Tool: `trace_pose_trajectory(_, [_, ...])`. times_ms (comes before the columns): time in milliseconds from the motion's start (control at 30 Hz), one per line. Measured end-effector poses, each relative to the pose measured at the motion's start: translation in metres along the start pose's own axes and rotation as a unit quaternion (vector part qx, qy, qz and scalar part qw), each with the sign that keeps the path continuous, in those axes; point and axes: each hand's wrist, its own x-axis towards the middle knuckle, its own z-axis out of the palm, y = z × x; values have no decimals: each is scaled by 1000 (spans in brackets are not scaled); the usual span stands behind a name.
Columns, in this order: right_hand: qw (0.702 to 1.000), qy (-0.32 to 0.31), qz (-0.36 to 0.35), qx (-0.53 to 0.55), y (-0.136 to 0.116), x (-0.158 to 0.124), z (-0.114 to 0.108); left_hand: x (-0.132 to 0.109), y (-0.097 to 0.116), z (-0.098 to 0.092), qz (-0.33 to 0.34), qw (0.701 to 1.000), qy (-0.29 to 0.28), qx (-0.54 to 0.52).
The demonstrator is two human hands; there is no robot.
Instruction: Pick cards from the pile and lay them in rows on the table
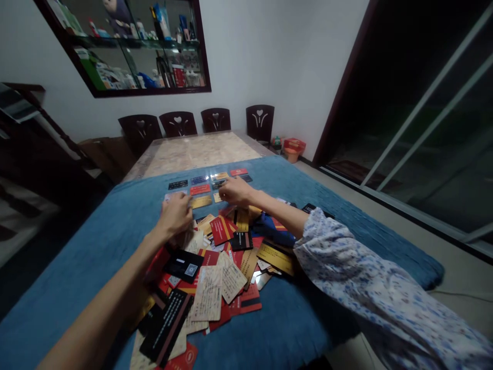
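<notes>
My left hand (176, 211) is low over the cloth, fingers curled, at the near edge of a pale card (170, 196) that it partly covers. Its fingertips are mostly hidden. Just beside it lies a gold card (201, 201). My right hand (234, 190) has its fingers drawn together at the right side of the laid-out cards; what they pinch is hidden. Around them, a black card (177, 184), a blue card (199, 180) and a red card (200, 189) lie flat in rough rows. Nearer me spreads a loose heap of cards (208, 293), overlapping at many angles.
A blue cloth (96, 246) covers the near part of the long table (200, 151). Something dark blue (271, 229) lies in the heap under my right forearm. Several dark chairs (178, 124) line the far side. An orange bin (292, 154) stands on the floor beyond.
</notes>
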Motion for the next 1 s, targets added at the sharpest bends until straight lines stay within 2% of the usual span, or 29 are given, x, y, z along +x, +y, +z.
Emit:
trace_pose_trajectory(200, [1000, 21, 20, -7, 25, -44, -5, -2, 49, -4, 75, 996, 10, -53])
trace_pose_trajectory(333, [998, 38, 40, -12, 43, -72, -6, -6, 86, -8, 97, 994, 5, -59])
trace_pose_trajectory(633, [994, 88, 61, -2, 90, -128, 16, -10, 162, -15, 141, 988, -43, -54])
trace_pose_trajectory(800, [993, 93, 71, 22, 109, -152, 32, -8, 192, -11, 150, 987, -31, -49])
trace_pose_trajectory(1000, [992, 77, 93, 48, 119, -164, 47, -1, 215, 3, 146, 987, -30, -60])
